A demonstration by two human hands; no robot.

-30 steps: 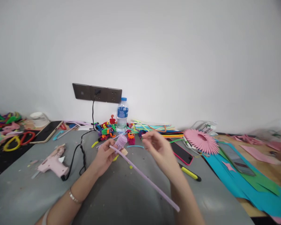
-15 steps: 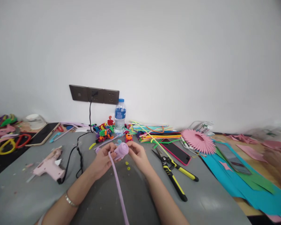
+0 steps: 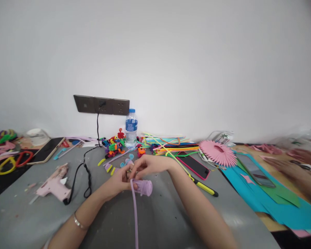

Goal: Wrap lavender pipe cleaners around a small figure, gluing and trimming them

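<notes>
My left hand (image 3: 119,181) is closed around a lavender coiled cylinder (image 3: 145,187) that looks wound from pipe cleaner, its round end pointing right. From the coil a loose lavender strand (image 3: 135,214) hangs down toward me. My right hand (image 3: 147,166) reaches over from above, fingers pinched on the strand where it leaves the coil; the fingertips are partly hidden. Just behind the hands lie small lavender and yellow curled pieces (image 3: 109,168) and light-blue curls (image 3: 123,164). Black-and-yellow cutters (image 3: 206,187) lie partly covered by my right forearm.
A pink glue gun (image 3: 54,185) with a black cord lies left. Behind stand a water bottle (image 3: 131,128) and bundled pipe cleaners (image 3: 176,148). Right are a pink-framed phone (image 3: 194,166), a pink pleated paper ring (image 3: 217,153), blue paper (image 3: 266,204) and another person's hands (image 3: 285,167).
The coil has turned and come lower, its end now facing right. My right hand has moved from the coil's right end over its top to the strand. My forearm now covers part of the cutters.
</notes>
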